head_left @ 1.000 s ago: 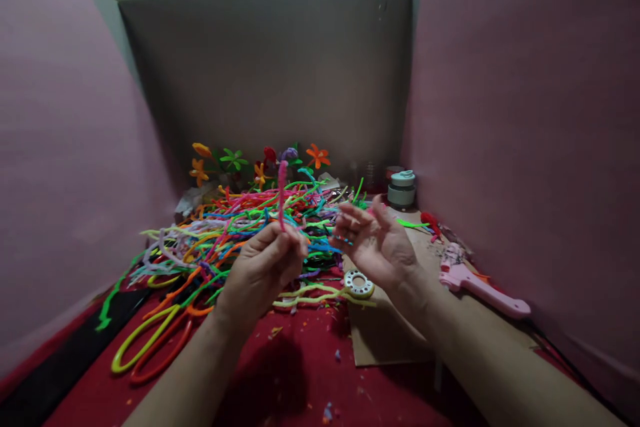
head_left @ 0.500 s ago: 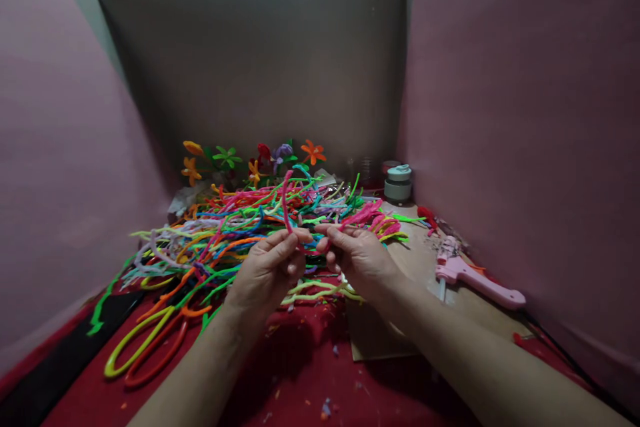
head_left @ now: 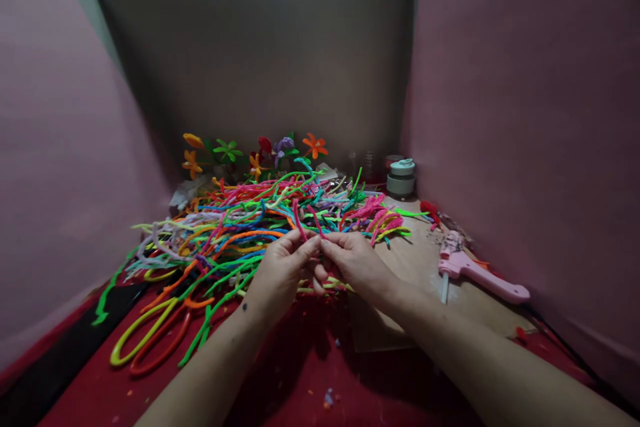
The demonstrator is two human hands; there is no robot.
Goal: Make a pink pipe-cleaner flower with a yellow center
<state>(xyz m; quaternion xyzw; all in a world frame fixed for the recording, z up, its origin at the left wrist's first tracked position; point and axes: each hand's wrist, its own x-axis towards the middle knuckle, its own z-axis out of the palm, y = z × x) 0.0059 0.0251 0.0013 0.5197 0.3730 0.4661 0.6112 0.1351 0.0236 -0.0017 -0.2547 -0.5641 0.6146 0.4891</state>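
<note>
A dark pink pipe cleaner [head_left: 299,219] rises in two short ends from between the fingers of both hands. My left hand [head_left: 285,270] pinches it at the left, thumb and forefinger together. Touching it at the fingertips, my right hand [head_left: 353,260] pinches the pink pipe cleaner from the right. The part between the fingers is hidden. Behind and left of the hands lies a large heap of many-coloured pipe cleaners [head_left: 240,240].
Fuzzy flowers [head_left: 315,145] stand at the back, with a lidded jar [head_left: 401,179] to their right. A pink glue gun [head_left: 480,277] lies on a board [head_left: 415,257] at the right. Red and yellow scissor-like handles [head_left: 165,350] rest at the left front.
My hands have come together until their fingertips touch. The pink pipe cleaner now shows two raised ends instead of one tall one. The view has shifted slightly.
</note>
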